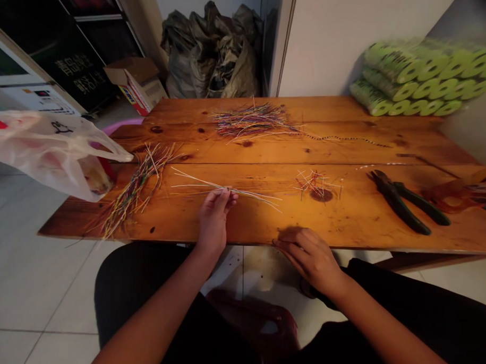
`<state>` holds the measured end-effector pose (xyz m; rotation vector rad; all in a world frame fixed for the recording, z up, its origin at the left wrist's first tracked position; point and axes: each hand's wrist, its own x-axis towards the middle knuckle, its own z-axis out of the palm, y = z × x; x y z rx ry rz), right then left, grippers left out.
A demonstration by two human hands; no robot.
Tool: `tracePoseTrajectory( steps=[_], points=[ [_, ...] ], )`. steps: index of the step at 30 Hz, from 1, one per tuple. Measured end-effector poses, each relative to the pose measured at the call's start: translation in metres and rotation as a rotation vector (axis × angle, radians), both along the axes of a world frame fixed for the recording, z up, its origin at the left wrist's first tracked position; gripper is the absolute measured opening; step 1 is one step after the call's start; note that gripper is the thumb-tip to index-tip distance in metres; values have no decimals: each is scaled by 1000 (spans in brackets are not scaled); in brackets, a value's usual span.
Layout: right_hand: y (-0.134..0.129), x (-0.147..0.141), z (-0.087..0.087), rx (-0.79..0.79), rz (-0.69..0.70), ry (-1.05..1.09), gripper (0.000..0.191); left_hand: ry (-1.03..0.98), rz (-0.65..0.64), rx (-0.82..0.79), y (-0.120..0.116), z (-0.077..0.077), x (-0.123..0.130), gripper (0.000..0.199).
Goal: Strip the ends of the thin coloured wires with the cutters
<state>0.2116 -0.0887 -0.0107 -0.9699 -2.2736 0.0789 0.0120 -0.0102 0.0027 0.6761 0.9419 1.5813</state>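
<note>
My left hand (213, 221) pinches a loose bunch of thin pale wires (246, 194) just above the wooden table (364, 231), their ends fanning out to both sides. My right hand (310, 256) rests at the table's front edge, holding nothing, its fingers slightly apart. A heap of multicoloured thin wires (137, 191) lies left of my left hand. Another multicoloured heap (251, 121) sits farther back, with a long twisted wire (348, 139) trailing right from it. Short wire scraps (312, 183) lie between my hands, farther out.
Black-handled pliers (397, 200) and a reddish-handled tool (458, 192) lie at the table's right. A white plastic bag (48, 154) overhangs the left edge. Green rolls (422, 77), grey sacks (211, 56) and a cardboard box (135, 82) stand behind the table.
</note>
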Motion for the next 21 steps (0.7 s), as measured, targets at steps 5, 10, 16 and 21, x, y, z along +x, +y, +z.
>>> tracePoseTrajectory(
  steps=[5, 10, 16, 21],
  points=[
    [0, 1, -2, -26, 9, 3, 17, 15, -9, 5, -1, -1, 1, 13],
    [4, -1, -10, 2, -4, -14, 16, 56, -23, 18, -1, -2, 2, 13],
    [2, -5, 8, -28, -73, 200, 11, 211, -94, 67, -4, -4, 3, 14],
    [10, -1, 36, -33, -140, 256, 10, 394, -321, 92, -9, 0, 13, 15]
  ],
)
